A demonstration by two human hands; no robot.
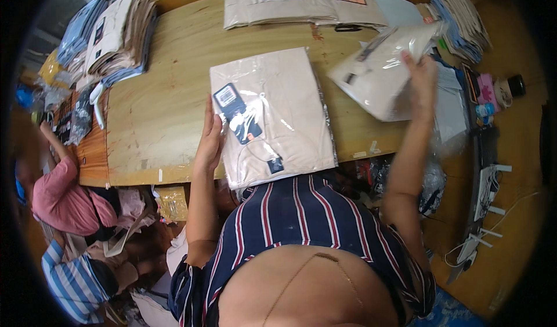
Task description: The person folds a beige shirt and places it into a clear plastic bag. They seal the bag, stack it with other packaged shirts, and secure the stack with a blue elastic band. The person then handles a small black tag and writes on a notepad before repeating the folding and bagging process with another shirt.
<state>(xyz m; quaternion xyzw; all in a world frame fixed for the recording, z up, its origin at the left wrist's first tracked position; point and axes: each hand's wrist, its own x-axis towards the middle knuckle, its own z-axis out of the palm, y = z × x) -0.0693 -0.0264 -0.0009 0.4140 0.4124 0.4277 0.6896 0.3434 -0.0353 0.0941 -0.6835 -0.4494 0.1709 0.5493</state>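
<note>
A folded beige garment in a clear plastic bag [296, 106], with dark blue tags, lies at the table's near edge in front of me. My left hand [211, 140] grips its left side, thumb over the top and fingers along the edge. On the right, my right hand [422, 83] holds a second bagged beige garment [377, 80] above the table, its thumb on the plastic. That garment is tilted and partly blurred. The fingers under it are hidden.
Bagged garments [278, 13] lie along the table's far edge. Garment stacks stand at far left [119, 34] and far right [464, 22]. A white handheld scanner [98, 103] rests at left. Two other people sit at left, one in a pink top [61, 202]. Power strips [484, 193] hang at right.
</note>
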